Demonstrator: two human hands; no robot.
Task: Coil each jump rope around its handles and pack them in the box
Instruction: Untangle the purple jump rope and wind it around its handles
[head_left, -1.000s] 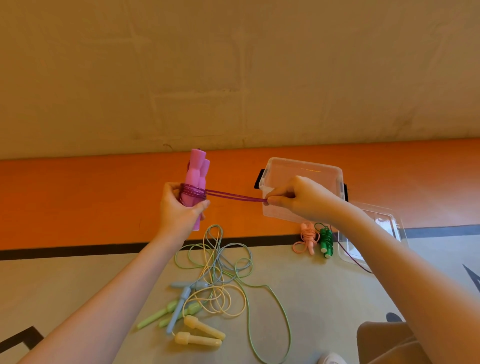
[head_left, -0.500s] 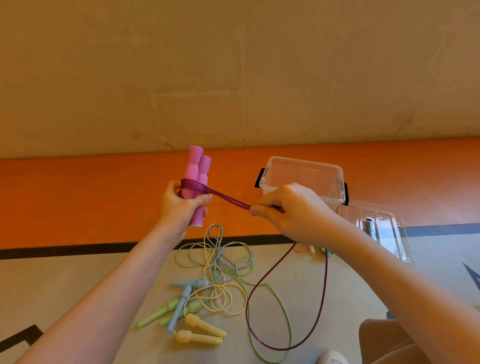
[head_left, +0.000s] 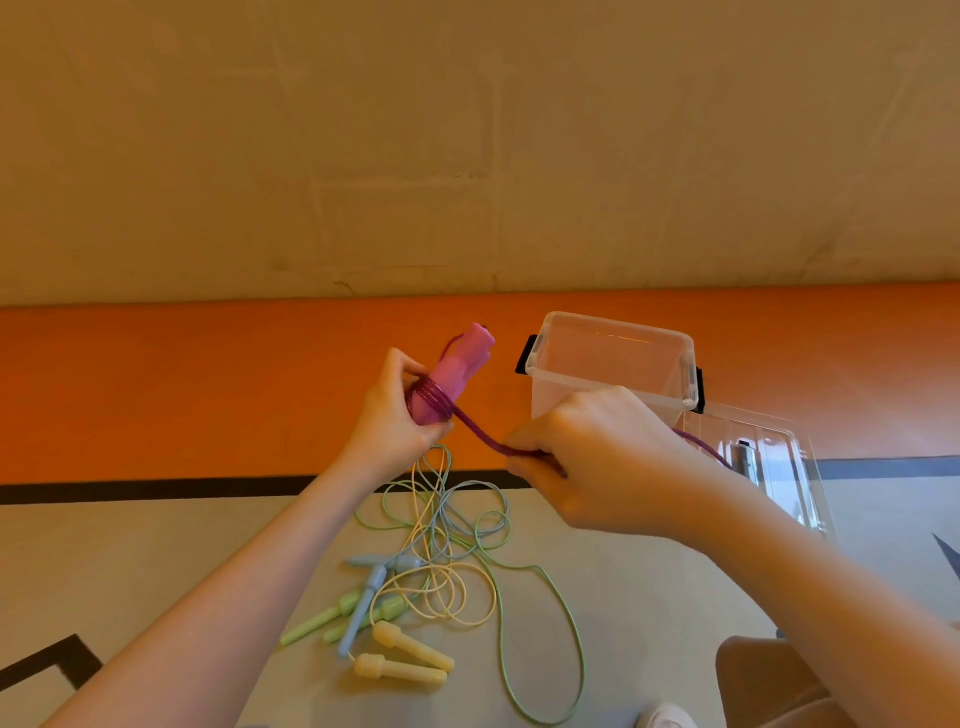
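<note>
My left hand (head_left: 396, 415) grips the two pink handles (head_left: 457, 364) held together, tilted to the right, with several turns of purple rope (head_left: 434, 402) around them. From the coil the doubled purple cord (head_left: 480, 434) runs down to my right hand (head_left: 597, 462), which pinches it just below and right of the handles. Behind my right hand stands the clear plastic box (head_left: 613, 358) with black latches. On the floor lie tangled green, blue and yellow jump ropes (head_left: 441, 545) with their handles (head_left: 400, 654) loose.
The clear box lid (head_left: 769, 457) lies flat to the right of the box. A beige wall rises behind the orange floor strip (head_left: 156, 389). A black line (head_left: 156, 488) crosses the floor. My knee (head_left: 769, 686) and a shoe tip (head_left: 665, 719) show at lower right.
The pink handles have tilted rightward in my left hand. My right hand has swung down and toward me with the purple cord; the hanging loop and the coiled pink and green ropes are now hidden.
</note>
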